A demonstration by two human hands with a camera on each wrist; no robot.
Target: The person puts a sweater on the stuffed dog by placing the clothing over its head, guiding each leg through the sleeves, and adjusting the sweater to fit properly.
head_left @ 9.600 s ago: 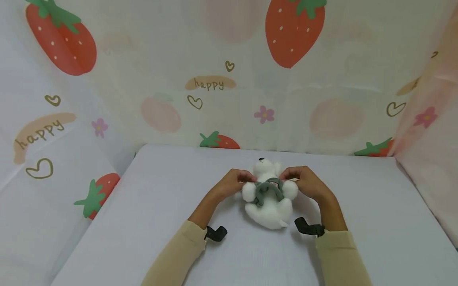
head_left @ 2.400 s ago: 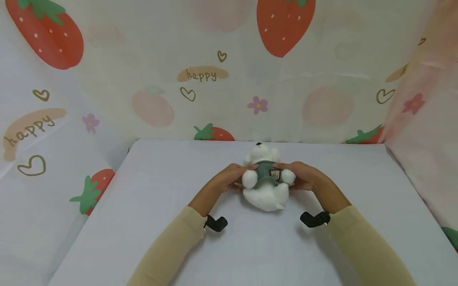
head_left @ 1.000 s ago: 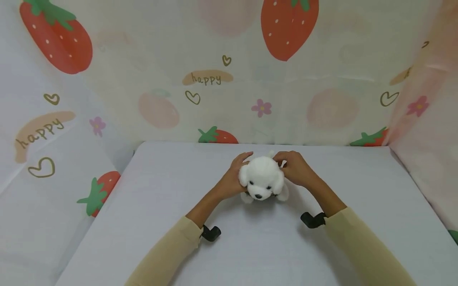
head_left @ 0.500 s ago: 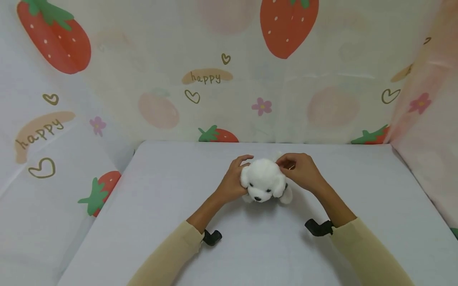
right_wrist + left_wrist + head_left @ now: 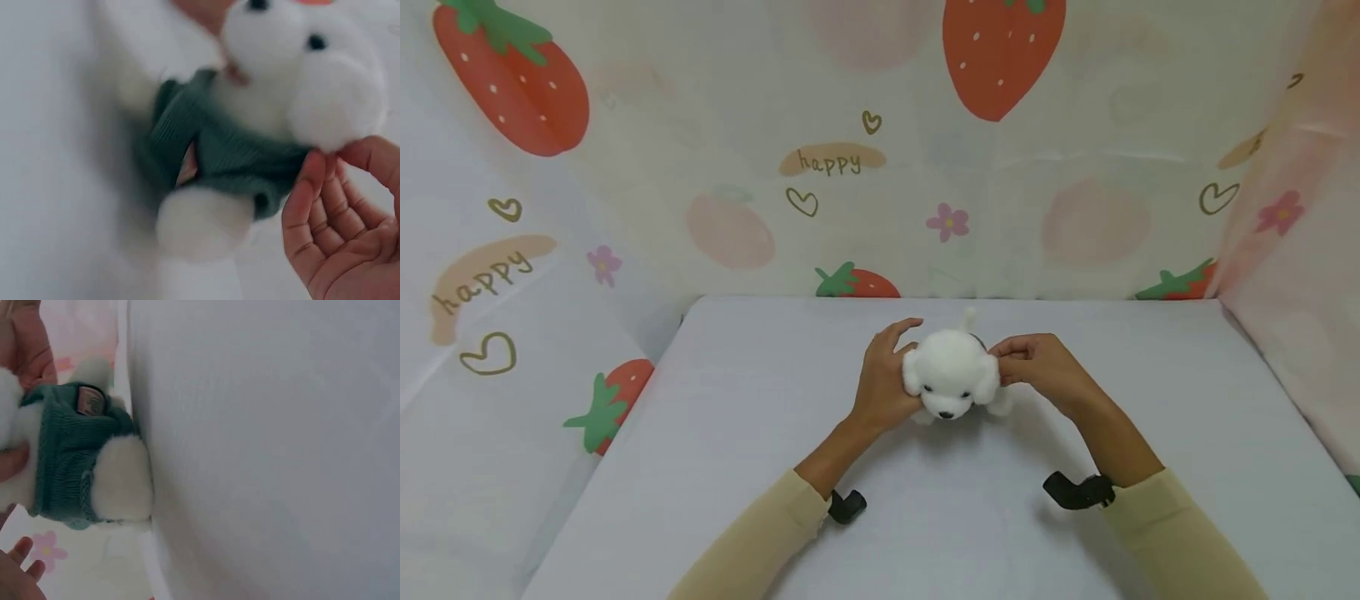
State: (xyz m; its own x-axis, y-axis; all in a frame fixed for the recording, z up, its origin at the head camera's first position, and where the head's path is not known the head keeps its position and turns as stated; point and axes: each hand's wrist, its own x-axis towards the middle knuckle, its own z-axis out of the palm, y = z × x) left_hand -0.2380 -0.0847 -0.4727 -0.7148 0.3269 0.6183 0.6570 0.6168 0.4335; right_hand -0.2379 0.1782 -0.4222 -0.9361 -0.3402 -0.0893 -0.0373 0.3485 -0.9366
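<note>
A white plush dog [image 5: 951, 367] stands on the table facing me, its tail [image 5: 970, 317] raised behind its head. It wears a green knitted sweater [image 5: 65, 456] with a small label [image 5: 91, 401], mostly hidden behind the head in the head view. My left hand [image 5: 886, 379] holds the dog at its neck, thumb in front and the index finger raised. On the other side, my right hand [image 5: 1037, 371] pinches the sweater's edge just beside the ear, as the right wrist view shows. A white paw [image 5: 203, 225] pokes out below the sweater.
The white table [image 5: 760, 467] reaches back to a cloth backdrop [image 5: 1000, 175] printed with strawberries, hearts and flowers. Similar cloth hangs at the left and right. Black wrist cameras [image 5: 1078, 492] stick inward from both sleeves.
Earlier the dog lay on its back; it was then turned upright. Over the last half second my right hand moved lower along its side, to the sweater's edge, while my left kept its hold.
</note>
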